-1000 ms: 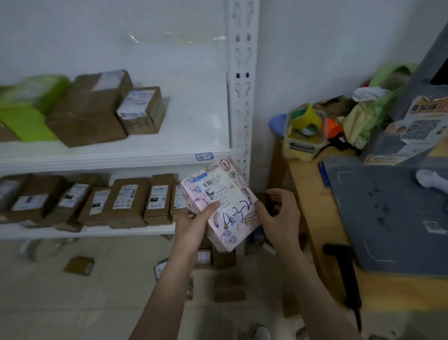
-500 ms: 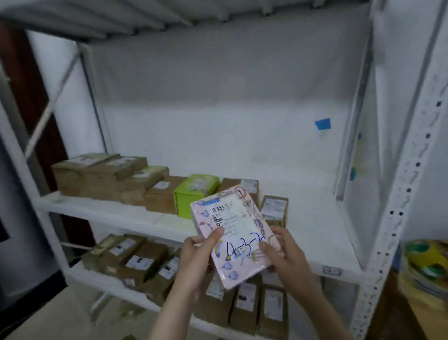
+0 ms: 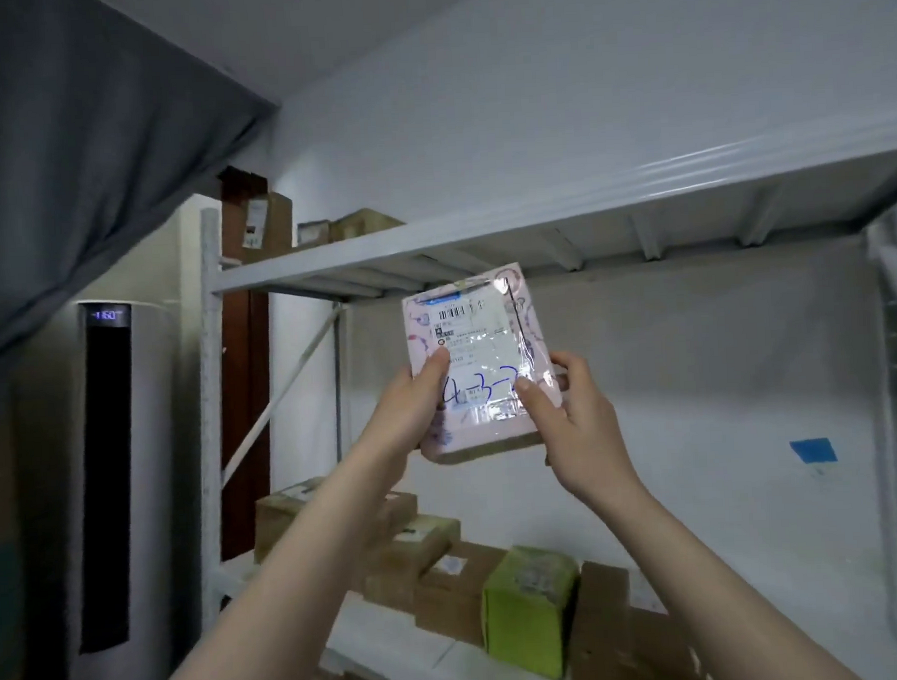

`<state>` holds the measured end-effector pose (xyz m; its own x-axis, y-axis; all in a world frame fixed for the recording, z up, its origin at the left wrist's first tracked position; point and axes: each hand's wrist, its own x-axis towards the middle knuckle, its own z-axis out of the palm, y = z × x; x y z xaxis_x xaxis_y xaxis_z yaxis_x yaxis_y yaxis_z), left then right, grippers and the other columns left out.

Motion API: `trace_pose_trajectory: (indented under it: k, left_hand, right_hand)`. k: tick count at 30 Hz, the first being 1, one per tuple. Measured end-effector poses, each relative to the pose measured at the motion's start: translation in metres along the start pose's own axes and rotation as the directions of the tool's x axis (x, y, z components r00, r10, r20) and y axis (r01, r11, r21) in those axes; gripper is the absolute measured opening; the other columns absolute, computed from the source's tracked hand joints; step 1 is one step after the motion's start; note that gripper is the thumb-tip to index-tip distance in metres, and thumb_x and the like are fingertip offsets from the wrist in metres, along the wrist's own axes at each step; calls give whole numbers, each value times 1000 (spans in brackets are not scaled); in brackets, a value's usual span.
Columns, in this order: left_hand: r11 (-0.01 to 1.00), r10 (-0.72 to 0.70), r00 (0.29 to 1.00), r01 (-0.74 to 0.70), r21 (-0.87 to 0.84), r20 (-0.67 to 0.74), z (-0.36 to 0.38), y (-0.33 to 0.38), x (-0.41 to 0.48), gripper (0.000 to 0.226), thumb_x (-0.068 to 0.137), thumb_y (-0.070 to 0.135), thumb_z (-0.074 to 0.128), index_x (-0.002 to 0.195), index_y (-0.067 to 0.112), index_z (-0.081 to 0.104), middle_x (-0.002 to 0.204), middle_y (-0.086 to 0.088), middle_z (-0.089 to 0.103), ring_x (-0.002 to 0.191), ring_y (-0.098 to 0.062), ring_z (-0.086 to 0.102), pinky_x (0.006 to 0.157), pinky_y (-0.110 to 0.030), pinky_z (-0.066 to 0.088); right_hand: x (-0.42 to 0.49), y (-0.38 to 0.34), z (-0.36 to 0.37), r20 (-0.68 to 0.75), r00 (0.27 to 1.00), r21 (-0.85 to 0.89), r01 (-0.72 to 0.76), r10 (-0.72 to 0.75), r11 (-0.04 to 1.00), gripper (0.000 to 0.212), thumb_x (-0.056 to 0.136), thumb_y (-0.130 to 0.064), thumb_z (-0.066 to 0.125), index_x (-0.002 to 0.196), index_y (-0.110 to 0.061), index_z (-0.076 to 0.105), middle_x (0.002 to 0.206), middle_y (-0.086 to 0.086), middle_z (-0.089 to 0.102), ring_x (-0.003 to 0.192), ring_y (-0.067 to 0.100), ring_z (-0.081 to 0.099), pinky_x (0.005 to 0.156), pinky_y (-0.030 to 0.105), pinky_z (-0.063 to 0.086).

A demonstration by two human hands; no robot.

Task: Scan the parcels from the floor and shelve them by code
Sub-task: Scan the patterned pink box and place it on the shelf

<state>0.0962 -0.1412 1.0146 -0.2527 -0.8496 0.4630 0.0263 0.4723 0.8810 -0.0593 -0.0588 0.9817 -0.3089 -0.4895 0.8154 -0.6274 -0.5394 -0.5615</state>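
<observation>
1. Parcel (image 3: 474, 338): a flat pink packet held up in mid-view, upright and a little tilted, in front of the white rack and just below its upper shelf (image 3: 534, 223).
2. Far left, a grey curtain (image 3: 94, 149) hangs above a tall white appliance (image 3: 153, 455) with a dark front strip and a small lit display (digits too blurred to read).
3. Next is the rack's corner post (image 3: 210, 401), with brown cartons (image 3: 271, 219) on the upper shelf near it.
4. The left of the two hands (image 3: 408, 408) grips the parcel's lower left edge, thumb on the front, fingers behind.
5. The parcel's face has a barcode label under shiny tape and blue handwriting, "4-3-" (a thumb partly covers the last figure).
6. The right hand (image 3: 568, 411) holds the lower right corner, thumb pressed on the front, fingers curled behind the edge.
7. Below the hands, brown boxes (image 3: 437, 592) sit on the lower shelf (image 3: 398, 650), with a green box (image 3: 530, 603) at their right.
8. Far right, a blue patch of tape (image 3: 813, 449) is stuck on the white back panel.
</observation>
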Motion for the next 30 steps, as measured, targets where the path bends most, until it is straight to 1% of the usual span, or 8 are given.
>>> trace_pose_trajectory:
  k: [2,4,6,9,15,22,27,30]
  left_hand:
    - [999,47,998,-47,9,-35,-11,21,20,44,102,49,46,121,15,64,103,-1,73,79,-9,70,54,-19,46]
    - [993,116,988,-115,19,-106,-24,38,37,39,103,44,45,124,16,61,111,-2,72,85,-14,67,54,-20,46]
    - [982,187,969,-182,45,-159,-35,54,54,32,104,39,44,119,19,63,112,0,72,93,-15,66,67,-22,51]
    - [972,231,956,-219,86,-180,-50,68,82,25,103,39,45,107,23,65,114,-1,72,104,-21,68,94,-39,54]
    - [954,254,933,-200,222,-254,-74,77,157,40,93,57,53,103,22,67,106,-6,74,95,-29,71,88,-47,59]
    - [967,222,933,-174,186,-282,-78,105,242,47,93,57,55,93,12,68,93,-14,74,76,-31,70,70,-39,59]
    - [966,257,914,-237,101,-314,-73,118,281,56,80,61,57,106,11,66,89,-16,72,73,-32,70,51,-35,57]
    - [958,287,885,-275,86,-367,-82,121,317,87,52,66,57,118,10,61,103,-16,72,83,-34,72,63,-43,62]
  right_hand:
    - [30,-13,18,-57,997,8,45,-44,999,53,81,-60,51,123,-27,48,119,-3,63,106,21,61,83,43,53]
    - [57,-26,37,-95,993,17,68,-66,998,54,83,-57,50,125,-23,48,122,0,63,111,22,59,93,41,49]
    - [83,-36,55,-107,991,28,89,-85,996,54,86,-54,50,127,-21,47,126,2,61,114,23,57,91,33,44]
    - [119,-43,76,-107,987,-4,124,-123,992,44,97,-41,55,131,-15,45,132,9,55,119,25,52,84,24,33]
    - [186,-41,103,38,987,-208,158,-153,965,61,95,-50,54,135,-4,41,133,18,52,123,36,50,98,42,44]
    - [248,-33,114,156,939,-360,344,-307,868,109,85,-56,68,158,-13,0,142,15,36,130,33,43,104,41,42]
    - [287,-35,121,105,896,-564,411,-432,716,85,93,-51,59,156,-21,10,140,17,42,121,39,51,95,43,43]
    - [308,-38,125,89,873,-655,414,-480,632,73,93,-55,56,150,-21,26,134,15,53,117,38,55,85,41,43]
